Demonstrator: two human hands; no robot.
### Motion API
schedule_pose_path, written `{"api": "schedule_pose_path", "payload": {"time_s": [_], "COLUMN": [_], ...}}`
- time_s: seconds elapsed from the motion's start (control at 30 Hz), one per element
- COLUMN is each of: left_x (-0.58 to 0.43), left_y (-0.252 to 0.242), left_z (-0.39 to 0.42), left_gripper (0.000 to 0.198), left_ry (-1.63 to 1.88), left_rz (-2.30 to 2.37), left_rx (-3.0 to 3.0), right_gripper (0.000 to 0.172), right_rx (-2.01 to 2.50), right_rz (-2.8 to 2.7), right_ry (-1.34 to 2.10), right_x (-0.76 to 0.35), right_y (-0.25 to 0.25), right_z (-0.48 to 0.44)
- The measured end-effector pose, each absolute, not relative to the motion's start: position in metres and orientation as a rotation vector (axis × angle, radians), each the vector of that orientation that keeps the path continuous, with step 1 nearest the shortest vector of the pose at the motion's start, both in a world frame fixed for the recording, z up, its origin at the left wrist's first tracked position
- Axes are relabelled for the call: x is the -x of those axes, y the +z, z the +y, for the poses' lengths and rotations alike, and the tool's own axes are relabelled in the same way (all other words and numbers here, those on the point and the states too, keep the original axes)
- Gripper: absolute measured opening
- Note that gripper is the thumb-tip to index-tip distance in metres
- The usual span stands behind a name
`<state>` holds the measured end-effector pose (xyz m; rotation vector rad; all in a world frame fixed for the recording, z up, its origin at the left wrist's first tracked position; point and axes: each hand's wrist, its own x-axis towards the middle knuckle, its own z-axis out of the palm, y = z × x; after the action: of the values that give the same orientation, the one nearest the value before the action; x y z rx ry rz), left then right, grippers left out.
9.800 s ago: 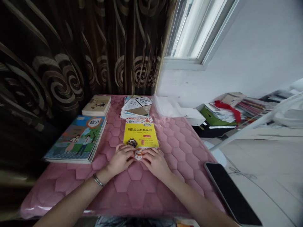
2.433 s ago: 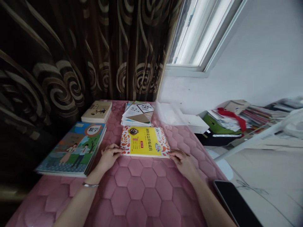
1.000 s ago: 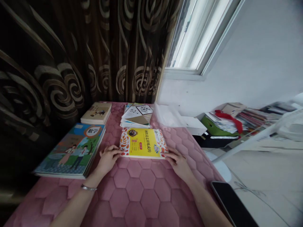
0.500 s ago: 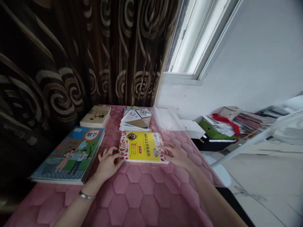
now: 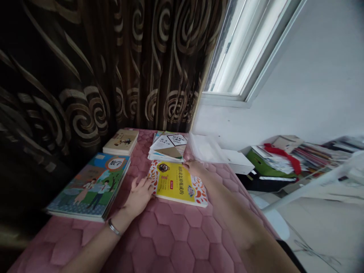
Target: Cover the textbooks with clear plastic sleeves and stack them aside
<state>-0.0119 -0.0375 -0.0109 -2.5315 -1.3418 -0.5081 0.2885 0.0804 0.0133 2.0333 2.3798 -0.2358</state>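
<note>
A yellow book point(image 5: 176, 182) with a red-and-white patterned border lies flat and slightly turned on the pink quilted cover. At its left edge rests my left hand point(image 5: 140, 194), fingers loosely spread and touching the border. My right hand point(image 5: 196, 168) reaches across the book's right part to its far edge, close to the white booklets. Its fingers point left and are mostly hidden, so their grip is unclear. Just beyond the book sits a stack of white booklets point(image 5: 167, 146) with a brown triangle on top. A silver bracelet point(image 5: 113, 226) circles my left wrist.
Left of my hand is a stack topped by a blue-green textbook point(image 5: 88, 185), with smaller tan books point(image 5: 121, 141) behind it. A translucent plastic sheet point(image 5: 206, 148) and white box point(image 5: 239, 162) lie at the back right. A patterned curtain point(image 5: 142, 68) borders the cover point(image 5: 170, 235).
My right hand has moved from the book's right edge to its far edge. The book now lies slightly turned, its right end nearer me. The view has shifted a little.
</note>
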Motion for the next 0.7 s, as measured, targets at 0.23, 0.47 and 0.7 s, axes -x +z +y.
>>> {"api": "schedule_pose_path", "payload": {"time_s": [0.23,0.47,0.7], "left_x": [0.032,0.03,0.015], "left_y": [-0.003,-0.001,-0.033], "left_z": [-0.033,-0.018,-0.025], "left_gripper": [0.019,0.037,0.048], "left_ry": [-0.451,-0.355,-1.143], "left_rz": [-1.462,-1.855,-2.351], "left_rx": [2.467,2.441,2.367], "right_gripper": [0.033,0.032,0.028], "right_rx": [-1.996,-2.092,-2.246], "right_rz": [2.329,2.231,2.275], "right_ry": [-0.322,-0.551,-0.611], "right_x": [-0.299,-0.293,-0.285], "right_y": [0.024,0.021,0.011], "right_z": [0.036,-0.042,-0.067]}}
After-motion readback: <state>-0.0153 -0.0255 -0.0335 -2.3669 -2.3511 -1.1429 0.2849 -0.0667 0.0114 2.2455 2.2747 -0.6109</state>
